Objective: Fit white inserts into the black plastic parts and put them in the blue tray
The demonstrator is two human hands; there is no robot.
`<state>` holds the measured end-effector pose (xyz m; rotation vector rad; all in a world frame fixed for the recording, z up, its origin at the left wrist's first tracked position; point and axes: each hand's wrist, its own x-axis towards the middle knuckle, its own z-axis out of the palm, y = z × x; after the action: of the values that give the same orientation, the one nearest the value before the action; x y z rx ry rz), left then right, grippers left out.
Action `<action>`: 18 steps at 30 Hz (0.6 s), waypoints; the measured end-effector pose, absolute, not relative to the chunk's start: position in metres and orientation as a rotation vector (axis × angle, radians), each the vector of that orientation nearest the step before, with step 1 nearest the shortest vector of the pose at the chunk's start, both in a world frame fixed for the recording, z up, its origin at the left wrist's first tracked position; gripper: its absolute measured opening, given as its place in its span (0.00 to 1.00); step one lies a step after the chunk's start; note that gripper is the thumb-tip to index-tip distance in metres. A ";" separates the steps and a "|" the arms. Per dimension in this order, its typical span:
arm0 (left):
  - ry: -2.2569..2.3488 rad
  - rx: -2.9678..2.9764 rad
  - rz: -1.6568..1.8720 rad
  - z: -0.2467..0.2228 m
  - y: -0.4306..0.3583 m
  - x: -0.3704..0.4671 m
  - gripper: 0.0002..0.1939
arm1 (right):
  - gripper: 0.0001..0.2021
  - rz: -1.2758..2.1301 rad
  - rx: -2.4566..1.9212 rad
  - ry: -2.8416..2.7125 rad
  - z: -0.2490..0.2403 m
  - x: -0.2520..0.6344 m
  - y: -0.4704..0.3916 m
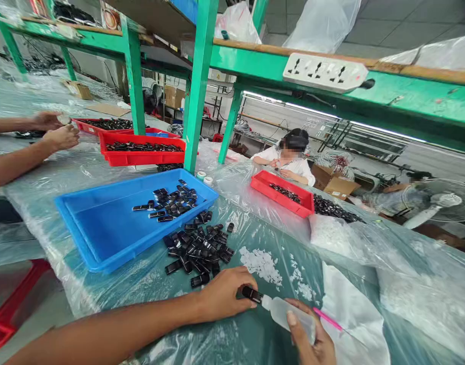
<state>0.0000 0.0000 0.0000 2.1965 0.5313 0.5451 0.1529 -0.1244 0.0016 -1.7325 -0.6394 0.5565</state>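
Observation:
My left hand [229, 294] pinches a small black plastic piece [252, 294] with a shiny face. A translucent squeeze bottle [287, 315] is in my right hand [314, 338], lying on its side with the nozzle pointing left. Its tip meets the end of the black piece, or comes very close to it. By my right fingers is a pink thin-tipped tool [328, 319]; whether they touch it I cannot tell. Beyond my left hand, similar black pieces [198, 248] form a loose pile beside small white translucent bits [260, 264].
A blue tray [103, 223] holds more black pieces. Red trays [141, 157] stand behind it, and another red tray [304, 205] is farther right. Green shelf posts [198, 91] rise from the table. A white sheet [354, 309] lies right. Co-workers sit left and across.

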 end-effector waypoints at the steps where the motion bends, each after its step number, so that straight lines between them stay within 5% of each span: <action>1: 0.529 2.196 0.545 0.000 0.001 0.000 0.11 | 0.28 0.555 -1.740 -0.626 0.001 0.153 -0.124; 18: 0.524 2.194 0.530 -0.003 0.003 0.001 0.10 | 0.24 0.427 -1.685 -0.740 -0.006 0.154 -0.127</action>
<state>0.0014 0.0025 -0.0029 2.1939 0.5238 0.5297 0.1536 -0.1269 -0.0057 -1.6854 -0.7402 0.4273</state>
